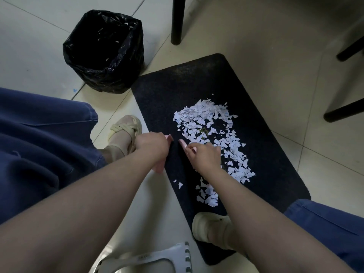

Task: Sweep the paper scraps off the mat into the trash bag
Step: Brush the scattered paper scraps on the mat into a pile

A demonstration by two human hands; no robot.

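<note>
A dark mat (197, 81) lies on the tiled floor with a wide scatter of white paper scraps (208, 123) across its middle and near part. The black trash bag (104, 52) stands open to the mat's far left, with a few scraps inside. My left hand (151, 147) grips a pink flat tool (160, 166) at the mat's left edge. My right hand (205, 157) grips a second pink tool (183, 143) on the mat, right at the left fringe of the scraps. Most of both tools is hidden by my hands.
A black furniture leg (177, 20) stands beyond the mat, and more dark legs (344, 111) are at the right. My sandalled feet (126, 133) rest beside and on the mat's near end. A white plastic stool (149, 259) is at the bottom.
</note>
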